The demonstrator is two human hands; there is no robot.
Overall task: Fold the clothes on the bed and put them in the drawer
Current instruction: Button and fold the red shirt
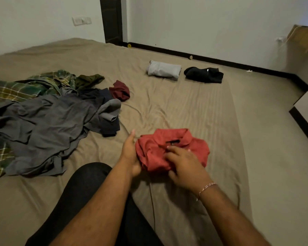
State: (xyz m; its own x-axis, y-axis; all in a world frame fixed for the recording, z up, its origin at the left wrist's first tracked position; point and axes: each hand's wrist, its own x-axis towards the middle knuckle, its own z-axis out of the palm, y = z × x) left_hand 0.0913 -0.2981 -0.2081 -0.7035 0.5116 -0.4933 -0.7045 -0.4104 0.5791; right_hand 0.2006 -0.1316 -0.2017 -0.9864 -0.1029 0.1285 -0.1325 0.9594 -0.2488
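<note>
Red cloth sits bundled between our two hands on the tan bed sheet [194,107]; going left to right, far to the left of our grip we see the unfolded pile [43,125], a green plaid shirt [21,89] under a wide grey garment [48,121], with an olive piece [89,79] and a maroon piece [120,90] at its far edge; nearer us a knee in dark fabric [85,183] rests on the sheet; our left hand [130,153] stands edge-on, fingers straight and together, pressed flat against the left side of the red collared shirt [181,144]; our right hand [183,164] lies on top of the shirt's near side, fingers loosely spread and pressing the folds down, not clearly curled round anything; a thin bracelet [207,186] circles that wrist; beyond the grip and to the right lie a folded light grey garment [164,70] and a folded black garment [204,75], just beside each other; far right, the drawer unit [306,103] stands off the bed.
</note>
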